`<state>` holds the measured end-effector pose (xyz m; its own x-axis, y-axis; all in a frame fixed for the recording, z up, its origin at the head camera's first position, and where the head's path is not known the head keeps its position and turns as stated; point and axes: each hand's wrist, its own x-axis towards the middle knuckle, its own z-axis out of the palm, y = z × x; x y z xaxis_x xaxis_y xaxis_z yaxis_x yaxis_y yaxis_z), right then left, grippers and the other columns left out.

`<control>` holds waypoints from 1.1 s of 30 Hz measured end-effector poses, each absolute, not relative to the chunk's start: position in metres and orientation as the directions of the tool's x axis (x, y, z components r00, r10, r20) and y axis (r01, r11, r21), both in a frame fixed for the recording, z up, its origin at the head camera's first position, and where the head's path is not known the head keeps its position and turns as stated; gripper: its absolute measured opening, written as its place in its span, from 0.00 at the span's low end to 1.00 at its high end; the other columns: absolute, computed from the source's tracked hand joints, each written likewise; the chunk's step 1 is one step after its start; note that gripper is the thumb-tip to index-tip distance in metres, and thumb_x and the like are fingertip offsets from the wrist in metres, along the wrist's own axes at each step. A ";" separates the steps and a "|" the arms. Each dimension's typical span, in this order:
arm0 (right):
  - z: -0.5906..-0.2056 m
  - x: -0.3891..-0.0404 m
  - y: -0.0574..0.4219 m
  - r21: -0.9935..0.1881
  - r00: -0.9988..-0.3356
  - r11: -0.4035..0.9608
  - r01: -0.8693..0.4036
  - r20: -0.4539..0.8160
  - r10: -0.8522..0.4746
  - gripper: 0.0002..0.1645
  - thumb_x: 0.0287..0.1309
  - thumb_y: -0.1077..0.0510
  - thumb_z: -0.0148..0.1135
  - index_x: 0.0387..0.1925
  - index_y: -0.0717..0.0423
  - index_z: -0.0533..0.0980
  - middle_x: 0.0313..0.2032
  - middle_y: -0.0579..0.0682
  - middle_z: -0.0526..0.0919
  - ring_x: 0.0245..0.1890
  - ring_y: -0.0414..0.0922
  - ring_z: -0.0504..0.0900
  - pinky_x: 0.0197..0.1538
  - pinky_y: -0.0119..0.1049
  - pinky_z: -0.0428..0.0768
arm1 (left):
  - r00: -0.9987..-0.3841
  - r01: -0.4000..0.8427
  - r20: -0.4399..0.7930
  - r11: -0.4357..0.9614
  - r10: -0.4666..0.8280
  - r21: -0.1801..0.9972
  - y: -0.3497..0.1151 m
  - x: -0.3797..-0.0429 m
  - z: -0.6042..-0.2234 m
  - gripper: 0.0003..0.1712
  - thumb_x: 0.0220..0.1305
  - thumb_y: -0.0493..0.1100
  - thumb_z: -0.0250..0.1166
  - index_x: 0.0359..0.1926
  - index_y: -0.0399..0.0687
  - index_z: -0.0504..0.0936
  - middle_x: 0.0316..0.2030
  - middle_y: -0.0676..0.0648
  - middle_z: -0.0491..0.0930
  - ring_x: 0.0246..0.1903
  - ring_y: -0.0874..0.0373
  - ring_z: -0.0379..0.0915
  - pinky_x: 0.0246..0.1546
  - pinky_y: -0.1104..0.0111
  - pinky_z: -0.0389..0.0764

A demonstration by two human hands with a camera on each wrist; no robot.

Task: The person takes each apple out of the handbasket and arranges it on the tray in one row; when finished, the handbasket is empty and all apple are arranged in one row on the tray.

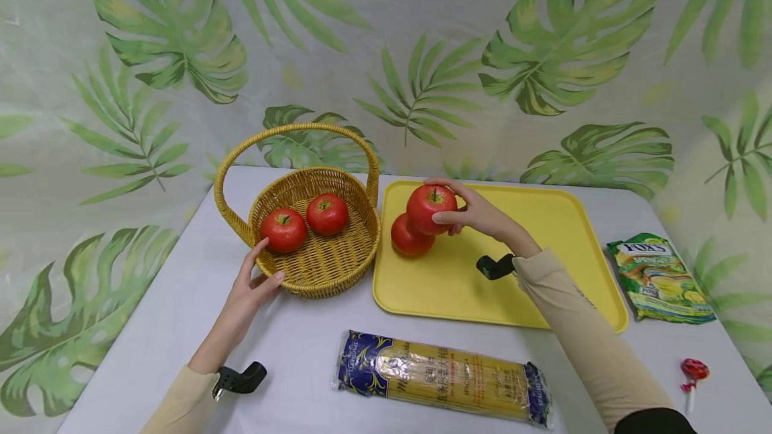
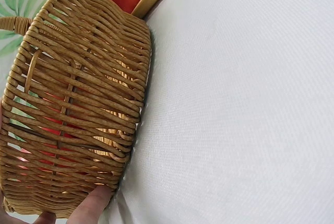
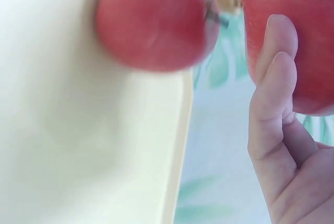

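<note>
A red apple [image 1: 431,208] is gripped in my right hand [image 1: 482,215], thumb on its near side and fingers round the far side. In the right wrist view the held apple [image 3: 295,36] is raised off the tray. Another apple [image 1: 411,238] sits on the yellow tray [image 1: 494,293], partly covered by the held one in the head view. My left hand [image 1: 247,293] holds the near-left rim of the wicker basket [image 1: 332,270]. The left wrist view shows its fingertips against the woven side [image 2: 78,109]. Two apples lie inside the basket, one on the left [image 1: 284,230] and one further right [image 1: 328,213].
A spaghetti pack [image 1: 443,377] lies in front of the tray. To the tray's right are a green Fox's candy bag [image 1: 660,278] and a red lollipop [image 1: 695,370]. The basket's tall handle [image 1: 295,128] arches over its back. A leaf-print cloth [image 1: 422,119] hangs behind the white table [image 1: 289,367].
</note>
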<state>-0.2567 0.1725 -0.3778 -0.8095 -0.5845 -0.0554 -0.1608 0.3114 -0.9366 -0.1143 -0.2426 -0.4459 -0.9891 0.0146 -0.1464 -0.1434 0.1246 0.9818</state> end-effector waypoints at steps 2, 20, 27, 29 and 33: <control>-0.380 -0.256 0.184 -0.933 -0.827 0.330 -0.146 -0.068 -0.557 0.38 0.61 0.55 0.64 0.70 0.42 0.60 0.60 0.57 0.65 0.28 0.63 0.78 0.34 0.45 0.82 | -0.990 -0.138 -0.142 0.120 0.018 0.983 -0.243 -0.114 -0.446 0.42 0.69 0.44 0.58 0.75 0.63 0.44 0.73 0.45 0.30 0.67 0.34 0.48 0.58 0.63 0.68; -0.425 -0.242 0.225 -0.897 -0.865 0.437 -0.066 -0.166 -0.473 0.39 0.59 0.51 0.66 0.69 0.43 0.60 0.58 0.61 0.63 0.28 0.58 0.80 0.35 0.46 0.83 | -0.989 -0.145 -0.149 0.142 0.017 0.979 -0.245 -0.114 -0.449 0.42 0.70 0.43 0.57 0.75 0.64 0.44 0.73 0.45 0.30 0.67 0.35 0.49 0.55 0.71 0.70; -0.435 -0.240 0.226 -0.888 -0.852 0.454 -0.073 -0.181 -0.491 0.41 0.58 0.51 0.67 0.69 0.45 0.59 0.60 0.62 0.63 0.28 0.58 0.80 0.36 0.47 0.83 | -0.988 -0.148 -0.152 0.123 0.022 0.981 -0.243 -0.114 -0.448 0.42 0.70 0.43 0.58 0.75 0.63 0.44 0.73 0.46 0.30 0.67 0.37 0.49 0.52 0.76 0.71; -0.436 -0.239 0.226 -0.888 -0.852 0.454 -0.070 -0.183 -0.490 0.41 0.58 0.51 0.67 0.69 0.45 0.59 0.61 0.62 0.62 0.28 0.57 0.81 0.36 0.47 0.83 | -0.988 -0.147 -0.151 0.120 0.023 0.982 -0.243 -0.114 -0.447 0.42 0.70 0.43 0.57 0.75 0.63 0.43 0.73 0.46 0.30 0.67 0.37 0.49 0.53 0.74 0.71; -0.436 -0.239 0.226 -0.884 -0.854 0.463 -0.064 -0.192 -0.484 0.42 0.58 0.51 0.67 0.69 0.46 0.57 0.61 0.63 0.62 0.29 0.56 0.80 0.36 0.46 0.83 | -0.988 -0.147 -0.151 0.120 0.021 0.982 -0.243 -0.114 -0.446 0.42 0.70 0.43 0.57 0.75 0.64 0.43 0.73 0.47 0.29 0.67 0.36 0.48 0.57 0.67 0.69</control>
